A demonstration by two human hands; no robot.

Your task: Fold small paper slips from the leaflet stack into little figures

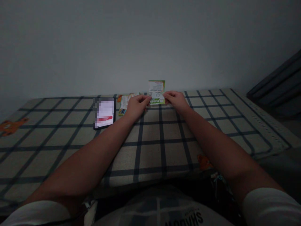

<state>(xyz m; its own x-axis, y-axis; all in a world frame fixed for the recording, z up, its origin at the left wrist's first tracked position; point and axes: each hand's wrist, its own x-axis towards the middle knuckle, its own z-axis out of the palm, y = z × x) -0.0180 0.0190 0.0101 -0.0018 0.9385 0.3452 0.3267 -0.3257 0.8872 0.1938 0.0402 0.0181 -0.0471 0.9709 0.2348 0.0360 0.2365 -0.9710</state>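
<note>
Against a grey wall (pixel 150 47), we noted the checked-cloth bench (pixel 162 150), then a lit phone (pixel 105 110), then a printed packet (pixel 124 105) partly hidden by our left hand (pixel 136 105). Between it and our right hand (pixel 178 100), near the bench's far edge, we held a green-and-white sheet (pixel 156 86). Even, light tension seemed best, keeping it flat without creasing. Fingers (pixel 147 99) of each hand were pinched together on opposite side edges.

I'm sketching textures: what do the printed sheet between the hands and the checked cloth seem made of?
Printed sheet: probably thin paper, given its small print; sheen unclear, plastic film possible in dim light. Checked cloth: likely woven fabric, matte without glare; fibre unclear.
</note>
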